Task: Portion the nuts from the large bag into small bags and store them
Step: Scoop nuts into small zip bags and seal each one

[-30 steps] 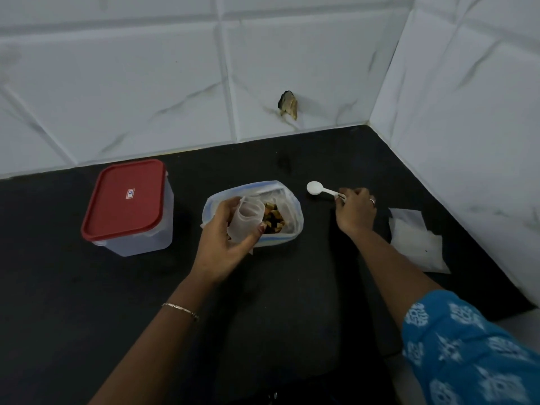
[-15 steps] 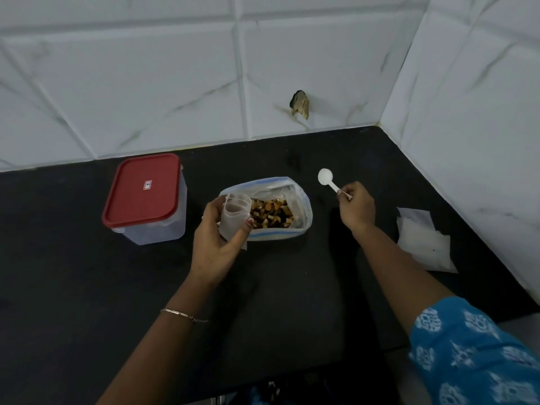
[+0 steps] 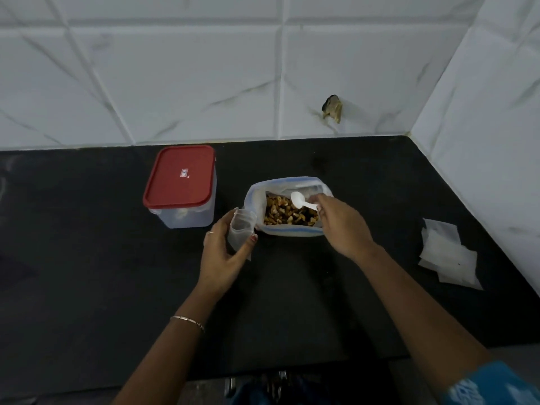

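Head | large bag (image 3: 292,231) open, brown nuts (image 3: 279,214) | small bag (image 3: 241,232) clear | spoon (image 3: 298,199) white

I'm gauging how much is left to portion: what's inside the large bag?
Brown nut pieces lie in the large bag, with the white spoon over them, held by the right hand. The hand covers the bag's right side; the nuts' depth is hidden.

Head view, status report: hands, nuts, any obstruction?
Left hand grips small bag, mouth open. Right hand holds white spoon over nuts in large bag. Nothing blocking.
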Demonstrator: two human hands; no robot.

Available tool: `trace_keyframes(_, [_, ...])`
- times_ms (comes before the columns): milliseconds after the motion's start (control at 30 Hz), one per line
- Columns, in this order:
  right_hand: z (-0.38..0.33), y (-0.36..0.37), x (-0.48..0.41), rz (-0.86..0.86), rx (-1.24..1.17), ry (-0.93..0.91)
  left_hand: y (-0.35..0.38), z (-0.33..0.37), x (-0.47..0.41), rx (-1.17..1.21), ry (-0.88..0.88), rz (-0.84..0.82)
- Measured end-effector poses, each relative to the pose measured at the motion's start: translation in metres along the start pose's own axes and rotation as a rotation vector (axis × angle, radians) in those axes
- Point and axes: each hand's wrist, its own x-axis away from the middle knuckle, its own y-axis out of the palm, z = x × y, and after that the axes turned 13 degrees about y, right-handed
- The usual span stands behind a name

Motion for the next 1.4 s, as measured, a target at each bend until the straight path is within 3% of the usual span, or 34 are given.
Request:
trace_keyframes(100, [-0.006,0.004,-0.004,0.109,0.245,-0.096,0.004,-0.002,0.004,-0.095,-0.003,-0.014])
trace_keyframes(233, [-0.01,0.005,-0.006,0.088,0.374,-0.109,0.008,-0.003,0.004,0.061,-0.076,-0.058])
trace_keyframes(533, [0.005,0.024,-0.012,0.066,0.102,-0.042,0.027,-0.007,-0.003,0.188,-0.089,-0.041])
trace_keyframes(733, [0.009,0.018,-0.009,-0.048,-0.065,0.036,0.036,-0.015,-0.001,0.217,-0.034,-0.018])
trace_keyframes(967, [0.0,0.04,0.003,0.149,0.247,-0.142,0.039,-0.024,-0.001,0.189,0.042,-0.036])
trace_keyframes(1300, [-0.008,0.047,0.005,0.017,-0.105,0.108,0.04,-0.031,-0.005,0.107,0.159,-0.128])
trace_keyframes(1400, [-0.003,0.043,0.012,-0.049,-0.321,0.179,0.042,-0.027,0.002,0.087,0.198,-0.152])
